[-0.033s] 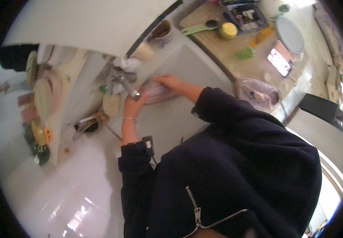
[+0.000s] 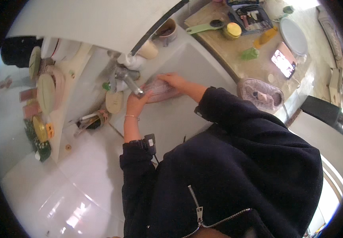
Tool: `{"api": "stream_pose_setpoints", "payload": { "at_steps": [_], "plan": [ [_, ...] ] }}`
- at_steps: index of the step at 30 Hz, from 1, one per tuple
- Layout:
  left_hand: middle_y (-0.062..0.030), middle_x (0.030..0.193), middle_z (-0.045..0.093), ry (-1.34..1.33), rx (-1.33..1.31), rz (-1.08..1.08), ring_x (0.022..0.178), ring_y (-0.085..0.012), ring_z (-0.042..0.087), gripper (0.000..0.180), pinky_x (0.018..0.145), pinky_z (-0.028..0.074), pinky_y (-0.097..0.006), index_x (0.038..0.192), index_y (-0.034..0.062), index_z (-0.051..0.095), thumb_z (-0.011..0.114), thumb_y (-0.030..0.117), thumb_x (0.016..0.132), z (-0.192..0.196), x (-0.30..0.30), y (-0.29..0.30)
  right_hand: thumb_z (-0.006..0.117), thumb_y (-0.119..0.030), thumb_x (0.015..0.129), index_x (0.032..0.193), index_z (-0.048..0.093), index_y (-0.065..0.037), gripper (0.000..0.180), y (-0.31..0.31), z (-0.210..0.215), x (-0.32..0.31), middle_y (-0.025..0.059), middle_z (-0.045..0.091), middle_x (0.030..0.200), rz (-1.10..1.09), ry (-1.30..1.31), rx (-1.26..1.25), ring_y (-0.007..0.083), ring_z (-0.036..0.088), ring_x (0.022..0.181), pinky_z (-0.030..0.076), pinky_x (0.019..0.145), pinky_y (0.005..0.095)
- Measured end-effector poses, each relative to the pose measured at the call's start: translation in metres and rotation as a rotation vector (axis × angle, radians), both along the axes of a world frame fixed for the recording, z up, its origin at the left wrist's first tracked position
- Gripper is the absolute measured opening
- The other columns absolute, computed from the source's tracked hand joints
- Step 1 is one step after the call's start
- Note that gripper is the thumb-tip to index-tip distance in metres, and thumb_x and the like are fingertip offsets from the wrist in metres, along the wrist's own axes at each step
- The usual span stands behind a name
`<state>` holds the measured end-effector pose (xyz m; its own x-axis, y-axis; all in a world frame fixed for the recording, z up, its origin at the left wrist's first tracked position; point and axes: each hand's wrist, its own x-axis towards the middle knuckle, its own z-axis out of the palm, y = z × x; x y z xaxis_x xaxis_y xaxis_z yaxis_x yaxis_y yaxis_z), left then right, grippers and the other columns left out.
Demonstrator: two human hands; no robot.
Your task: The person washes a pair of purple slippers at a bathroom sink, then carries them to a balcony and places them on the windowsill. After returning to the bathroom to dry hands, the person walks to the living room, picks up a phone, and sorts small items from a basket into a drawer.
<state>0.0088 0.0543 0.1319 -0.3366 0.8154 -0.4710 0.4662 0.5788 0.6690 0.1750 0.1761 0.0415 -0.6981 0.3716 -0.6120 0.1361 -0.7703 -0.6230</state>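
Both hands are in the white sink (image 2: 205, 59), around a pinkish, rounded plastic dish-like piece (image 2: 161, 89) whose exact kind I cannot make out. My left hand (image 2: 137, 103) grips its near left end, right under the metal tap (image 2: 131, 82), which partly covers the fingers. From the far side, my right hand (image 2: 174, 81) holds the piece's upper edge, fingers curled over it. Part of the piece is hidden behind the tap and hands. Whether water is running is hard to tell.
A similar pinkish oval container (image 2: 261, 94) stands on the counter at the right. Farther back lie a lit phone (image 2: 283, 62), a grey oval lid (image 2: 293, 36), a yellow-lidded jar (image 2: 232, 30) and a green hairbrush (image 2: 203, 28). A mug (image 2: 166, 32) stands on the sink's far corner.
The whole view has shifted slightly. Both hands keep their hold on the pinkish piece under the tap.
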Motion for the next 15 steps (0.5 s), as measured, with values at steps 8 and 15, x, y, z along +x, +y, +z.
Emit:
{"api": "stream_pose_setpoints", "payload": {
  "at_steps": [8, 15],
  "plan": [
    [-0.0181, 0.097, 0.066, -0.009, -0.15, 0.003, 0.09, -0.0268, 0.063, 0.067, 0.08, 0.047, -0.035, 0.106, -0.0077, 0.062, 0.069, 0.052, 0.076, 0.006, -0.006, -0.006, 0.056, -0.049, 0.09, 0.11, 0.063, 0.002, 0.055, -0.006, -0.001, -0.003, 0.0116, 0.065, 0.1, 0.075, -0.199, 0.335, 0.0201, 0.059, 0.089, 0.047, 0.079, 0.0345],
    [-0.0043, 0.082, 0.061, 0.013, -0.058, 0.029, 0.076, -0.0137, 0.053, 0.052, 0.068, 0.044, -0.03, 0.114, -0.0023, 0.064, 0.063, 0.038, 0.082, -0.023, -0.013, -0.01, 0.057, -0.048, 0.089, 0.102, 0.065, 0.0, 0.05, -0.006, -0.012, -0.005, 0.0048, 0.061, 0.086, 0.054, -0.21, 0.318, 0.0156, 0.055, 0.076, 0.045, 0.068, 0.0318]
  ]
}}
